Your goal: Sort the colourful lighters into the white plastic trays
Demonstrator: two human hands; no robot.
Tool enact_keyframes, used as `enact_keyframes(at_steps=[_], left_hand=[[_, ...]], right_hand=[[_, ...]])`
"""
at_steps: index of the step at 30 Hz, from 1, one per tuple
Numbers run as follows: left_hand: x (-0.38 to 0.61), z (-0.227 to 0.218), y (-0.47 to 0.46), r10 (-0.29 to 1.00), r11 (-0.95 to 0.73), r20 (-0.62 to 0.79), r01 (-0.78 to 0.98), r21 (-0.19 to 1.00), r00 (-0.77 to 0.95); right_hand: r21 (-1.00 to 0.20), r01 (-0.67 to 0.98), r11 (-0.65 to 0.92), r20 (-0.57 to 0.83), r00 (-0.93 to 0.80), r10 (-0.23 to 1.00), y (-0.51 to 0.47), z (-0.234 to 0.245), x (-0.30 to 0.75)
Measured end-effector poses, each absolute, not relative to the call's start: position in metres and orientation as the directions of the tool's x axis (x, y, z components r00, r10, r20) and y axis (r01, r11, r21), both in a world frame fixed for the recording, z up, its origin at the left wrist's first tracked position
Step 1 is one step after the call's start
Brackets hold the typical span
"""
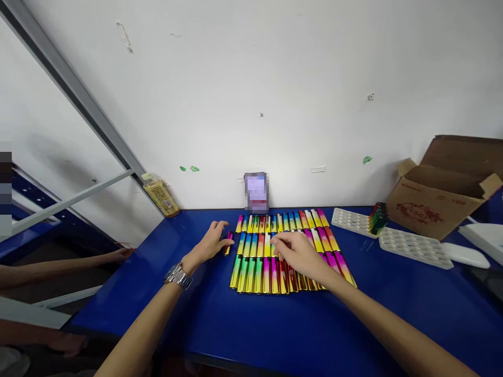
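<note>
Three rows of shiny lighters (258,275) in pink, green, blue, red and yellow lie side by side on the blue table (243,330). My left hand (212,243), with a metal watch on the wrist, is left of the rows with its thumb and fingers apart. Its thumb overlaps a single pink and gold lighter (227,246), which lies apart from the rows. Over the middle row hovers my right hand (296,251), thumb and fingertips drawn together. Whatever is between those fingertips is too small to make out. The hand and forearm hide part of the middle and front rows.
A blurred phone (257,192) leans on the wall behind the rows. To the right are white hole trays (414,247), a bundle of dark lighters (378,218) and an open cardboard box (420,207). A bottle (161,196) stands back left. Another person's arm (58,269) shows beyond the frame.
</note>
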State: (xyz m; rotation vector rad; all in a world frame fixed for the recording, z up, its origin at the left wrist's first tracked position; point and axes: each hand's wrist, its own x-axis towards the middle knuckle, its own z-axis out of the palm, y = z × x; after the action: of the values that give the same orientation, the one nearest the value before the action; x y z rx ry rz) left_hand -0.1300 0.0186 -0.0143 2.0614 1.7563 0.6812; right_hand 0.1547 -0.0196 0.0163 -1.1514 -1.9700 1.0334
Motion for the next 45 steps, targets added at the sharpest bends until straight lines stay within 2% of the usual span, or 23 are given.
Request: enact_keyframes(at_steps=[3,7,27,31,36,38,40,45], left_hand=[[-0.132,-0.014,0.015,0.992,-0.124,0.07,0.867,0.483,0.103],[-0.127,-0.012,0.01,0.989,-0.121,-0.018,0.876,0.466,0.146],[-0.103,-0.008,0.005,0.994,-0.104,0.026,0.89,0.443,0.103],[-0.102,-0.004,0.003,0.997,-0.069,0.01,0.861,0.504,0.074],[-0.113,-0.001,-0.008,0.992,0.11,-0.123,0.657,0.746,-0.026],[-0.119,-0.002,-0.014,0.992,0.107,-0.126,0.581,0.807,-0.007],[-0.123,-0.004,-0.019,0.997,0.054,-0.072,0.586,0.809,0.007],[-0.123,-0.007,-0.031,0.999,0.0,0.038,0.726,0.687,-0.036]], right_hand=[[-0.858,0.411,0.309,0.121,-0.422,0.898,-0.02,0.017,0.155],[-0.858,0.413,0.304,0.115,-0.423,0.899,-0.02,0.017,0.156],[-0.852,0.424,0.307,0.111,-0.428,0.897,-0.02,0.014,0.156],[-0.86,0.416,0.296,0.1,-0.432,0.897,-0.02,0.014,0.157],[-0.861,0.413,0.296,0.105,-0.425,0.899,-0.021,0.013,0.16],[-0.857,0.413,0.307,0.116,-0.426,0.897,-0.02,0.012,0.161],[-0.855,0.409,0.318,0.129,-0.426,0.896,-0.02,0.01,0.161],[-0.858,0.408,0.312,0.116,-0.437,0.892,-0.02,0.008,0.16]])
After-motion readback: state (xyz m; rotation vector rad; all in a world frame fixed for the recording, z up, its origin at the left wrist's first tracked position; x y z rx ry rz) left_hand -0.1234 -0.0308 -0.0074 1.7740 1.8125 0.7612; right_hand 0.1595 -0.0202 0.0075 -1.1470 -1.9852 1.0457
